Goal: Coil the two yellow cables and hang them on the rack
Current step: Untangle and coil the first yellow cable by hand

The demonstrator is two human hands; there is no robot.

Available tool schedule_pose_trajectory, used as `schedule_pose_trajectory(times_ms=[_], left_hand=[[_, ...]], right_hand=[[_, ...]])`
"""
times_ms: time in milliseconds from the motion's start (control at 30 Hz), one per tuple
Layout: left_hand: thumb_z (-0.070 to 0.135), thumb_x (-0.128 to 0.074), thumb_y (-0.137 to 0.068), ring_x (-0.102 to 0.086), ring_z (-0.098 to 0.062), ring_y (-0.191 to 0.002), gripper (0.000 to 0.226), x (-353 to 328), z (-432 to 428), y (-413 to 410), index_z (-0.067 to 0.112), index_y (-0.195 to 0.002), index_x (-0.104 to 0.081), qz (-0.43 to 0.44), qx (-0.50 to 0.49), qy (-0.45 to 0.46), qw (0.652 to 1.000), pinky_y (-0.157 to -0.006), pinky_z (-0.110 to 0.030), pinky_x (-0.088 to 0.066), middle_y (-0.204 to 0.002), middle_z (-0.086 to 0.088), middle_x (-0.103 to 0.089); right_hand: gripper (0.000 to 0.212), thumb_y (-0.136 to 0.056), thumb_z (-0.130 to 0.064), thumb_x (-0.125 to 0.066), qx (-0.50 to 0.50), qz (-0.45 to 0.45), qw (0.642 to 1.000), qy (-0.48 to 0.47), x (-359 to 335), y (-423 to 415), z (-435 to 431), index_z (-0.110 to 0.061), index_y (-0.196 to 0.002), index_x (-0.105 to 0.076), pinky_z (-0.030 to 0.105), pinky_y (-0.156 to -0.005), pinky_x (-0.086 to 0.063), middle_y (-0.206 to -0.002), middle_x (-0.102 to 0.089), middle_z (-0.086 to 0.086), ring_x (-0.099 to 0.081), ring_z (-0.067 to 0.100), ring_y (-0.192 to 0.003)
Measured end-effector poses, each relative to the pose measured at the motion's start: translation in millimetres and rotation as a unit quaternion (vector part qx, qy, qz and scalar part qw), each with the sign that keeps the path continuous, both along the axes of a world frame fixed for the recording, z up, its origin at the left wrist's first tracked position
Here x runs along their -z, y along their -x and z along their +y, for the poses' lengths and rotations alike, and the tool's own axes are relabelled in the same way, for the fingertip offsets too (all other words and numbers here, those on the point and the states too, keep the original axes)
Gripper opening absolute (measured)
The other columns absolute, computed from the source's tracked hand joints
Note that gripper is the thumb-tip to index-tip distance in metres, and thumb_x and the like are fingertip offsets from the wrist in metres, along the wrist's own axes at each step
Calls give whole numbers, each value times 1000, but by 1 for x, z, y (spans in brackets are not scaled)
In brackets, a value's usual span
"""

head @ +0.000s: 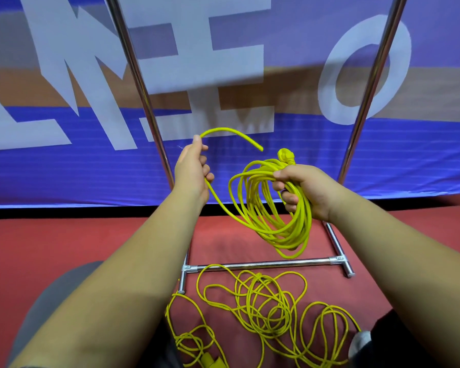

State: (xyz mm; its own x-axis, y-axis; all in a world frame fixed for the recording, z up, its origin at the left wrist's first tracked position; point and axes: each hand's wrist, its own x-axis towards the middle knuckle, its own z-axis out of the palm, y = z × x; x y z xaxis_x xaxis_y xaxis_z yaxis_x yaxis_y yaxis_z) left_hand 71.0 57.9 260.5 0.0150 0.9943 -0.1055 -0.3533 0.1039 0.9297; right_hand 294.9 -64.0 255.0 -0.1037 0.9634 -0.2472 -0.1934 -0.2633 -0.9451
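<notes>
backdrop: blue banner (276, 166) with big white letters (237, 62) and a tan band (292, 88) across it | banner's foot: narrow black strip (64, 212) | in front of banner: red floor (37, 248) | light: even, shadow over banner's upper part

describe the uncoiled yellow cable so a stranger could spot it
Find the chrome rack's floor bar on the red floor. In front of it lies the loose cable, sprawled in tangled loops, unlike the coil gripped in the right hand.
</notes>
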Motion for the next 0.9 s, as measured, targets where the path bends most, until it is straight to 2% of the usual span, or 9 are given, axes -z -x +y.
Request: schedule_pose_trajectory(times_ms=[100,200,400,500,600,667,767,833,900], left_hand=[[48,-68,-93,-22,-12,-53,29,-5,4,7,22,-81,-64,5,7,7,1000,-50,-29,-22,-64,7,-35],[43,-71,-88,-22,-13,-53,30,-4,0,8,23,-67,-62,22,36,19,999,-50,-29,-21,-63,6,-35],[41,-67,-81,-19,-14,-53,29,-5,-1,12,23,-62,-55,48,62,34,996,-51,-32,-21,-64,6,-36],[40,-65,-78,-21,-16,-54,28,-6,2,17,23,-61,-52,74,70,37,994,-52,-32,-24,-65,5,-40],[39,-61,-77,-24,-17,-55,27,-10,1,13,23,-59,-48,124,82,24,989,-53,-33,-27,-65,3,-39],[35,-57,-74,-27,-18,-53,24,-11,-1,11,20,-56,-50,201,85,13,976,-55,-34,-31,-63,0,-38],[17,-54,-71,-33,-21,-50,13,-16,-2,3,11,-61,-62,301,104,9,948,-54,-32,-37,-56,-4,-41],[9,-60,-78,-33,-22,-48,16,-22,3,-10,9,-62,-60,319,129,75,936,-53,-30,-42,-50,-4,-41],[15,-62,-90,-34,-23,-47,27,-23,4,-11,9,-65,-57,338,154,129,919,-54,-29,-44,-50,-6,-42]], right_hand=[[24,-96,-25,-62,8,-4,1000,-8,2,0,1,-14,-76,-56,28,-44,-34,-76,-42,6,-36,14,-42],[24,-96,-24,-63,14,-19,1000,-13,3,-2,2,-13,-76,-56,28,-45,-35,-73,-43,5,-36,15,-42],[22,-84,-27,-67,-9,-36,999,-13,1,-1,0,-15,-68,-58,28,-44,-32,-74,-34,13,-33,16,-40],[20,-85,-22,-66,-26,-39,999,-18,1,2,-2,-13,-69,-58,28,-43,-34,-72,-41,11,-35,16,-39],[23,-95,-13,-62,-56,-49,997,-18,0,5,-5,-11,-73,-55,26,-42,-33,-65,-49,7,-36,14,-37],[27,-99,-11,-57,-75,-79,994,-11,-3,8,-8,-9,-73,-53,25,-42,-32,-55,-51,3,-36,13,-35],[30,-100,-10,-57,-88,-104,991,0,-3,13,-9,-8,-71,-52,24,-42,-32,-49,-50,1,-36,13,-34],[29,-99,-11,-59,-90,-106,990,2,-1,14,-8,-10,-70,-54,24,-42,-33,-55,-51,3,-36,14,-35],[27,-94,-14,-65,-92,-108,990,0,2,14,-5,-11,-69,-56,25,-43,-34,-64,-48,11,-37,15,-37]])
